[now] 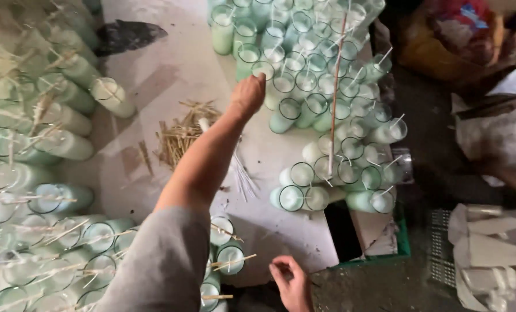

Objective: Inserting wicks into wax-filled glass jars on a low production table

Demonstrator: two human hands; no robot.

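My left hand (247,95) is stretched far out, fingers curled down over the rim of a glass candle jar (262,70) filled with pale green wax; the grip looks closed on that rim, though the fingertips are hidden behind the knuckles. That jar sits at the near left edge of the big jar cluster (321,86), which I use as landmark. My right hand (292,283) is low and near me, well below the cluster, palm loosely open, holding nothing, resting at the front edge of the white worktop (165,63).

A long thin stick (335,98) stands up through the middle of the cluster. Many jars in it have short white wicks poking out. Left of the cluster, just under my forearm, lies a pile of short wooden sticks (183,133), and a bundle of white wicks (243,173) beside it. Far left of the cluster, rows of filled jars (56,121) lie and stand with sticks across their mouths. Below the cluster a green crate edge (402,242) shows. Right of the cluster, on the dark floor, a stack of white wax blocks (489,248).
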